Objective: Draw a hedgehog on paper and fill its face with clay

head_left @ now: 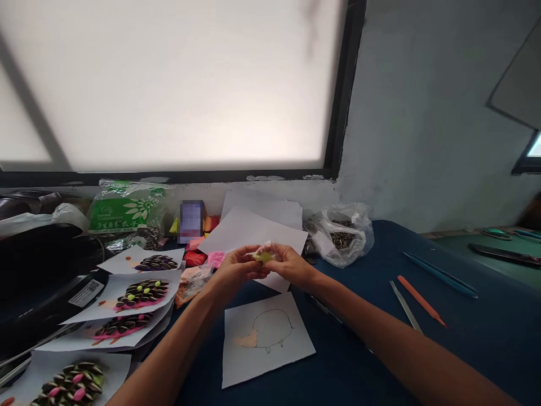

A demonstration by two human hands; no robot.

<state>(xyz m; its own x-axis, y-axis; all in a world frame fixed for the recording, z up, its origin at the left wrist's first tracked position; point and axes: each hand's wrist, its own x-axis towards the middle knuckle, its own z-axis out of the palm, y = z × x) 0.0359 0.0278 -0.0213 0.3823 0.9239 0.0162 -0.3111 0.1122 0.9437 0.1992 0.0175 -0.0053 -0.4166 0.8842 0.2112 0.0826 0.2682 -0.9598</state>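
My left hand [242, 264] and my right hand [291, 264] meet above the back edge of the drawing. Between them is a small clear plastic packet with a yellow-green lump, likely modelling clay [264, 257]. The fingers of both hands are pinched on it. Below lies a square white paper with a pencil-outlined hedgehog [274, 330]; its head is covered in a peach-coloured layer, and the body is bare paper. Left of my left hand are packets of pink clay [216, 259], red clay [195, 258] and orange-peach clay [192, 282].
Finished seed-covered hedgehog cards [141, 296] are stacked at left beside a black object [46, 270]. White sheets [253, 228] lie at the back, next to a plastic bag of sunflower seeds [342, 234]. An orange marker [420, 300], a silver blade-like tool [404, 307] and blue tweezers-like tool [439, 274] lie right.
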